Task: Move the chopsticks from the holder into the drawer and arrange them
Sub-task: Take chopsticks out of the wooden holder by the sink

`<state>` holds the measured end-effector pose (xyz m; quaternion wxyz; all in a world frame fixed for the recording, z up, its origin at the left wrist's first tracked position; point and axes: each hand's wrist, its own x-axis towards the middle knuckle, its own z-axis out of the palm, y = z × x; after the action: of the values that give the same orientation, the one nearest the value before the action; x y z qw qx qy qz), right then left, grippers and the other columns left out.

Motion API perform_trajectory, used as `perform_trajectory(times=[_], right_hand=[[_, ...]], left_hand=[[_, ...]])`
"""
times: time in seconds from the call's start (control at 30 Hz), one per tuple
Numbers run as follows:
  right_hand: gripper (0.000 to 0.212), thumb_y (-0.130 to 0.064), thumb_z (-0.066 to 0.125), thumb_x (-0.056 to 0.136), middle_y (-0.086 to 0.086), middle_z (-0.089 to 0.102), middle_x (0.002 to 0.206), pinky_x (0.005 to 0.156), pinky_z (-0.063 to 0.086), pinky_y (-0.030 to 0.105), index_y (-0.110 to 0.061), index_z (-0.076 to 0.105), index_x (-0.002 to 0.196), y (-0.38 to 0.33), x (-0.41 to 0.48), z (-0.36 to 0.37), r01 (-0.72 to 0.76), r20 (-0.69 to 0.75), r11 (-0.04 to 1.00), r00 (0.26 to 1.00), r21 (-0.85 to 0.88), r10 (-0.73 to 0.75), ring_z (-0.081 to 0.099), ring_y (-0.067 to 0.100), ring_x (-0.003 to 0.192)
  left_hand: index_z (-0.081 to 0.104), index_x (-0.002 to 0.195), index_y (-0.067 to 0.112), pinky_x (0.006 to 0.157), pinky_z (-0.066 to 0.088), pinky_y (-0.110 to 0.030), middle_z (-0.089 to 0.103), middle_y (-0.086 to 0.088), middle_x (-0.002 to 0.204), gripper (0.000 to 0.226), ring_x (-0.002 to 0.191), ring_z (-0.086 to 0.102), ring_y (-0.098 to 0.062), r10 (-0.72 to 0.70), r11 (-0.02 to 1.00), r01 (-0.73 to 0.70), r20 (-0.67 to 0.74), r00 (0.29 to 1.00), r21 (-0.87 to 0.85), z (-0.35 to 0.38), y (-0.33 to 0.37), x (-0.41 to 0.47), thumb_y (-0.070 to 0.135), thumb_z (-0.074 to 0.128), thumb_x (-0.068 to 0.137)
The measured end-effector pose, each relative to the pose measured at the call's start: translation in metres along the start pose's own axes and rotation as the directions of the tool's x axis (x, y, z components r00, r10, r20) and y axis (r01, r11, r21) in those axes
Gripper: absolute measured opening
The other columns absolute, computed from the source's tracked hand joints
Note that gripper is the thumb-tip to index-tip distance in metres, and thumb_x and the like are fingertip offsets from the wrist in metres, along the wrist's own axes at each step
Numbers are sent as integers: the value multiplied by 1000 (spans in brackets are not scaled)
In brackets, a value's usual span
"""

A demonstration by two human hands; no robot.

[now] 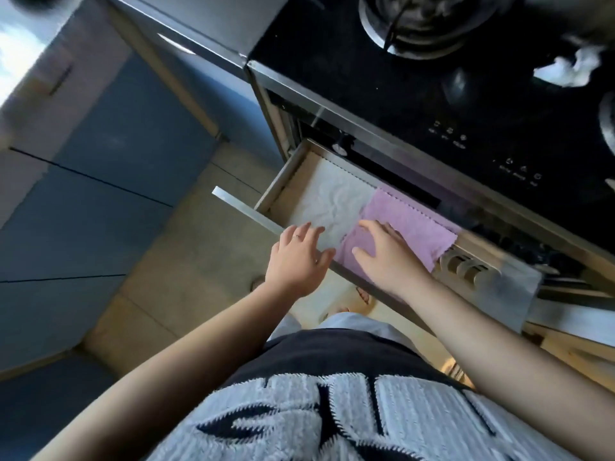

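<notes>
The drawer (283, 179) under the stove stands pulled out, its front edge a pale metal strip. A white cloth (332, 197) and a pink cloth (409, 224) lie flat inside it. My left hand (298, 259), with a ring on one finger, rests with spread fingers on the drawer's front edge by the white cloth. My right hand (386, 252) lies palm down, fingers apart, on the near part of the pink cloth. Neither hand holds anything. No chopsticks and no holder are in view.
A black glass hob (449, 104) with a gas burner (422, 21) and touch controls sits above the drawer. A lower rack with metal rings (466, 267) shows to the right. Blue cabinet fronts (109, 154) and a tiled floor (186, 261) lie to the left.
</notes>
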<state>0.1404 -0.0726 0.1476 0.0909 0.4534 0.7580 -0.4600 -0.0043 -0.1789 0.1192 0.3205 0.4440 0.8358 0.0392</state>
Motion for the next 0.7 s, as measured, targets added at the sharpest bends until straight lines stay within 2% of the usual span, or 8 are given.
perform_trajectory(times=[0.13,0.3,0.43,0.6,0.7], right_hand=[[59,-37,52,91,-3,34,149,108,28,38,-25,31,145,-40,-3,13,174,-71,930,976,-323,-207,29,21,135],[68,-48,46,90,-2,22,156,113,17,43,-27,20,149,-96,-7,54,228,-61,776,944,-589,-324,13,22,144],[68,-47,46,89,-3,19,157,115,12,43,-27,20,149,-158,-9,101,298,-30,732,917,-613,-398,9,22,146],[67,-45,52,86,-2,29,154,114,17,43,-25,29,147,-243,-16,177,415,35,652,858,-634,-512,20,23,144],[67,-43,52,88,-2,29,155,115,17,42,-26,28,148,-292,-23,226,501,128,589,819,-634,-559,20,22,144]], left_hand=[[26,151,33,119,10,-47,15,1,163,60,151,3,-26,-2,999,7,-141,990,32,-24,-29,-21,57,35,97],[22,152,37,119,4,-52,10,5,164,64,150,-1,-28,-55,997,67,-254,966,39,-59,-94,-52,63,31,95],[20,153,38,119,2,-52,8,6,164,65,151,-4,-25,-112,992,123,-309,944,17,-85,-162,-87,65,29,94],[19,153,38,119,2,-50,10,7,164,65,151,-2,-24,-219,975,213,-349,911,-58,-109,-262,-147,63,31,95],[19,154,37,120,3,-50,11,7,164,66,151,-1,-24,-306,951,293,-399,864,-97,-119,-318,-189,63,31,95]])
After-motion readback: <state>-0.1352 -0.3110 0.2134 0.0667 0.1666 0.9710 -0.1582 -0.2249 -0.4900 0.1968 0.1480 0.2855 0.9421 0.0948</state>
